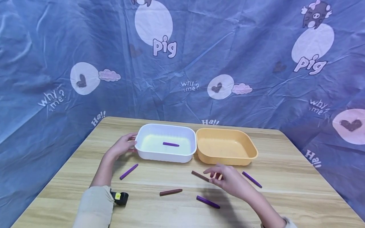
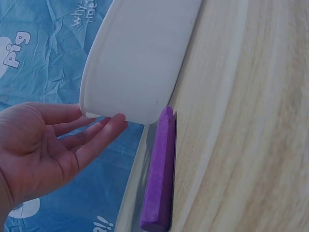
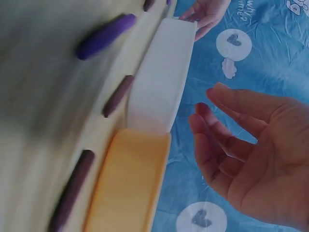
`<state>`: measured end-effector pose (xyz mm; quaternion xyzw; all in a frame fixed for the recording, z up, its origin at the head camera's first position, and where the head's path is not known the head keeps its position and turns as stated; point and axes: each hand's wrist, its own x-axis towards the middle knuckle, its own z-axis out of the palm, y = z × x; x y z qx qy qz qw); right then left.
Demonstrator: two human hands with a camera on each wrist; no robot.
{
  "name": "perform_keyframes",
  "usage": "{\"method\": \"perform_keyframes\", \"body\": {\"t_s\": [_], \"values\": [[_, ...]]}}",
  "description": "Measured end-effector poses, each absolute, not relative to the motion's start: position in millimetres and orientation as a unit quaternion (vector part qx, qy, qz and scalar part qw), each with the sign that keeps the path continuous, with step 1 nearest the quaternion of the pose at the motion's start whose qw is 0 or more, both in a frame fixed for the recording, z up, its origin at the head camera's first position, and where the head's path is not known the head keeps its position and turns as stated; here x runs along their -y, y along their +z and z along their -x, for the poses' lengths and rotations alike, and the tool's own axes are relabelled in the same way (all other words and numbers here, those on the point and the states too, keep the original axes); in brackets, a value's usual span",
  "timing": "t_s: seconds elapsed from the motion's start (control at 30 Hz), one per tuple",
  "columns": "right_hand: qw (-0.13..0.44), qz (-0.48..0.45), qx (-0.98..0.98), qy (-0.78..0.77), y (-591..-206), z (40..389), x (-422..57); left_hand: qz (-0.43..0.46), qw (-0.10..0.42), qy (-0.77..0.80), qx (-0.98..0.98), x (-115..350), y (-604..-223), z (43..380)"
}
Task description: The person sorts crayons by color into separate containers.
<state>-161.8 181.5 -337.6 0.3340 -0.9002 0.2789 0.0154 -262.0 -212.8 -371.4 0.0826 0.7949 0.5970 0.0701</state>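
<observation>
A white plastic bin (image 1: 165,156) has a purple crayon (image 1: 171,144) lying inside. My left hand (image 1: 123,146) touches its left end, with extended fingers at the rim and end wall. On the table near that hand lies another purple crayon (image 2: 158,174). My right hand (image 1: 228,181) hovers above the table in front of the orange bin (image 1: 225,160). Its fingers are loosely bent, and the right wrist view shows nothing between them. A brown crayon (image 1: 200,175) lies just beyond the right fingertips, overlapping the thumb tip in the head view.
A second brown crayon (image 1: 171,192) and a purple crayon (image 1: 208,202) lie nearer the front of the wooden table (image 1: 148,212). Right of my right hand is one more purple crayon (image 1: 252,179). Behind the table hangs a blue printed cloth (image 1: 182,104).
</observation>
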Motion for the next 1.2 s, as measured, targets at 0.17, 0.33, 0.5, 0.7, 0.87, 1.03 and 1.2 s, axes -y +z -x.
{"method": "perform_keyframes", "body": {"t_s": [0.17,0.33,0.5,0.7,0.87,1.03,1.2], "values": [[-0.017,-0.331,0.904,0.27,-347.5,155.1,-188.4,-0.086,0.068,0.594,-0.797,212.8,-369.8,261.4],[-0.072,-0.354,0.887,0.288,-358.3,155.8,-194.1,-0.087,0.067,0.591,-0.799,213.2,-369.8,262.4],[-0.115,-0.362,0.872,0.309,-368.3,157.9,-198.5,-0.087,0.068,0.591,-0.799,213.1,-369.7,262.2],[-0.152,-0.355,0.862,0.33,-375.4,159.9,-201.6,-0.093,0.074,0.601,-0.79,213.0,-371.1,261.6],[-0.175,-0.358,0.853,0.338,-377.6,160.2,-201.7,-0.093,0.074,0.602,-0.789,214.2,-373.0,263.0],[-0.191,-0.36,0.848,0.338,-379.7,160.0,-202.9,-0.092,0.073,0.604,-0.789,215.1,-373.9,264.0],[-0.196,-0.38,0.837,0.341,-382.7,159.9,-203.5,-0.092,0.074,0.604,-0.788,214.1,-374.0,263.9]]}}
